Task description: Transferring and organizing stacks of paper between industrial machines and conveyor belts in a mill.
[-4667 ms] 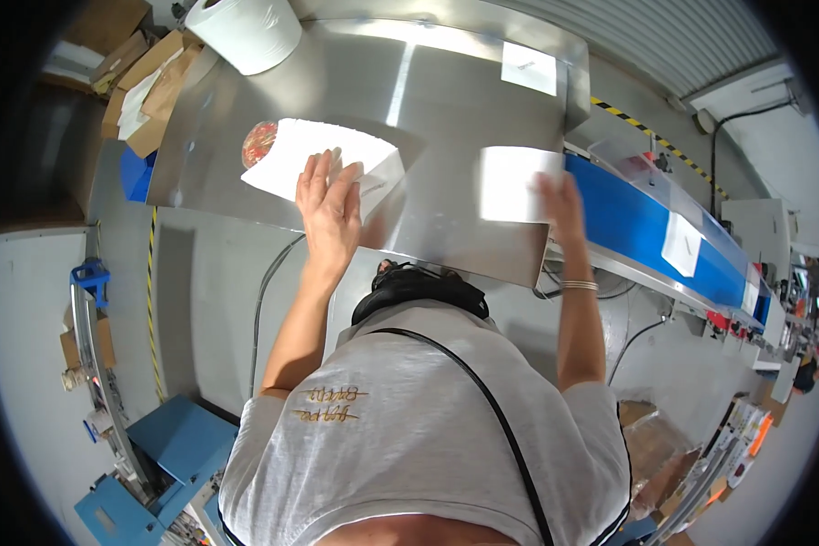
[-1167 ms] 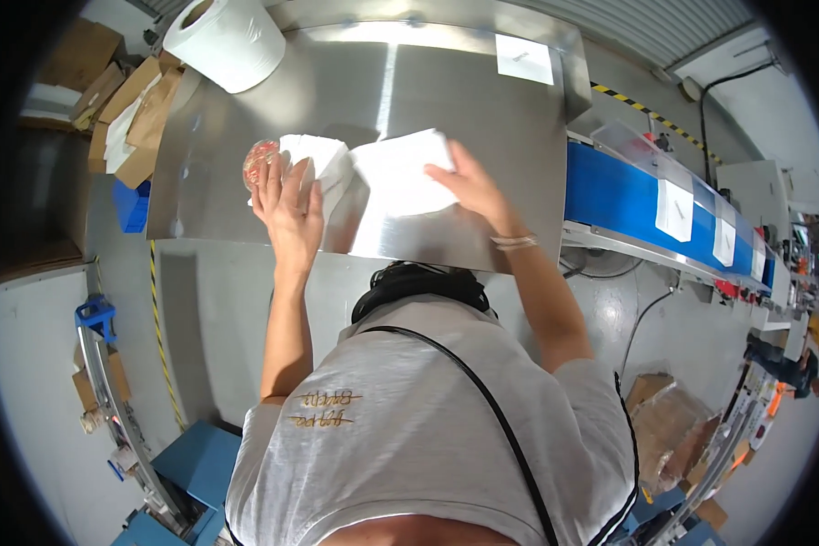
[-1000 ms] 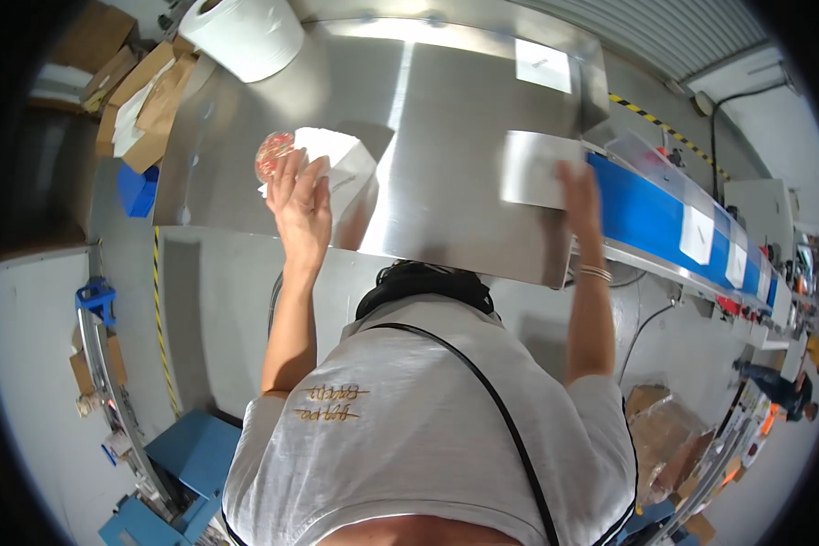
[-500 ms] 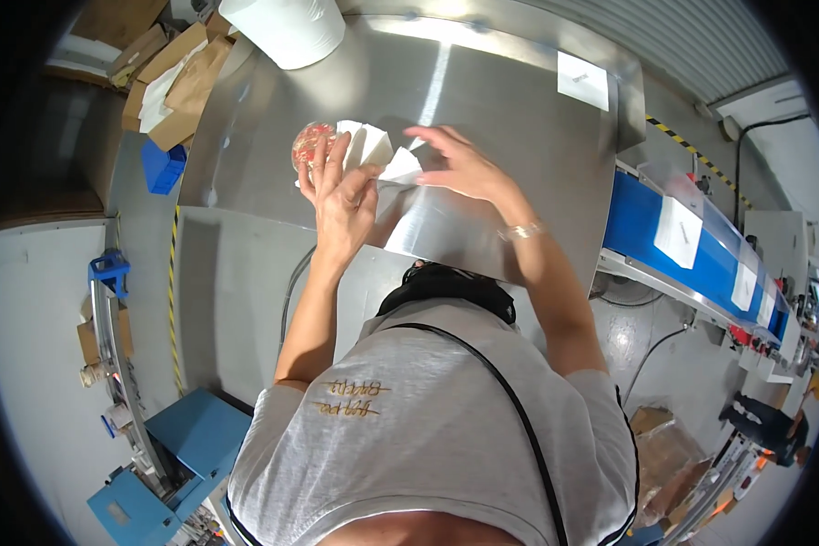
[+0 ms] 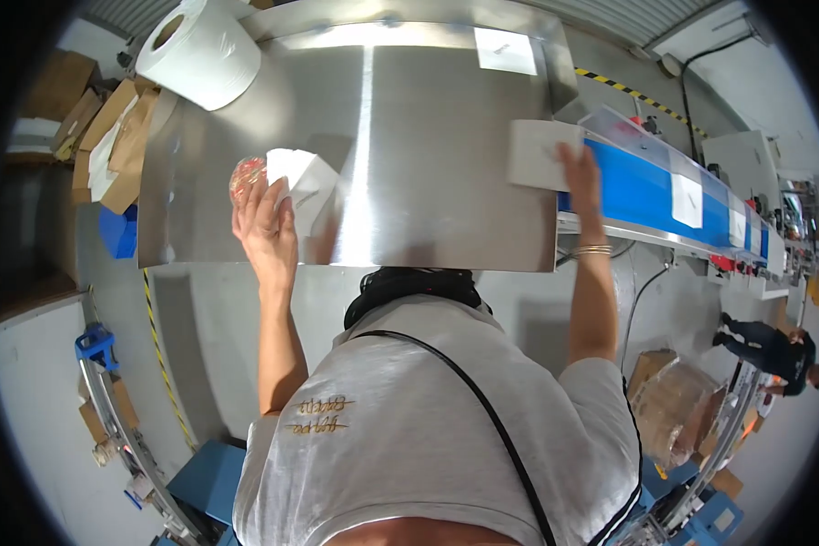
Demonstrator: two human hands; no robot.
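1. Head view, looking down over a person in a grey shirt who stands at a steel table [image 5: 428, 164]; both arms reach forward, well apart from each other.
2. The left hand [image 5: 266, 223] lies flat, fingers spread, near the table's left front part. It presses on the edge of a folded white sheet [image 5: 305, 182] and covers part of a small round clear packet [image 5: 246, 173] with reddish contents, which lies just to the left of the sheet.
3. The right hand [image 5: 578, 177] is stretched to the table's right edge. Its fingers rest on a white rectangular pouch [image 5: 539, 155], which lies partly on the table corner and partly at the start of a blue conveyor belt [image 5: 646, 196]. Whether the fingers pinch the pouch or only press on it cannot be told.
4. Further white pouches [image 5: 687, 200] ride along the belt, spaced apart toward the right.
5. A large roll of white paper [image 5: 205, 59] stands at the table's far left corner; a white label [image 5: 505, 50] lies at the far right corner.
6. Cardboard boxes [image 5: 109, 136] are stacked left of the table, beside a blue bin [image 5: 118, 232].
7. Another person [image 5: 769, 341] in dark clothes is at the far right, beyond the belt.
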